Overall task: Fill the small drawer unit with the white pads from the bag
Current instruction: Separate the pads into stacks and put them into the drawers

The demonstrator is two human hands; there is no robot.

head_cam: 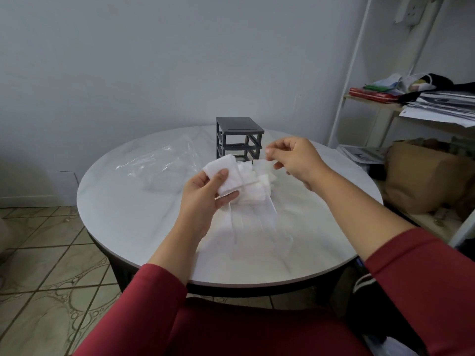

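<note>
Above the middle of the table, the left hand grips a stack of white pads between thumb and fingers. It is probably raised so the right hand can peel them off singly. That hand's thumb and forefinger are pinched on what looks like one thin pad. More pads sit heaped below in what seems a clear drawer. Behind stands the grey drawer unit, its slots open, and the bag lies to the left. No writing is readable.
</note>
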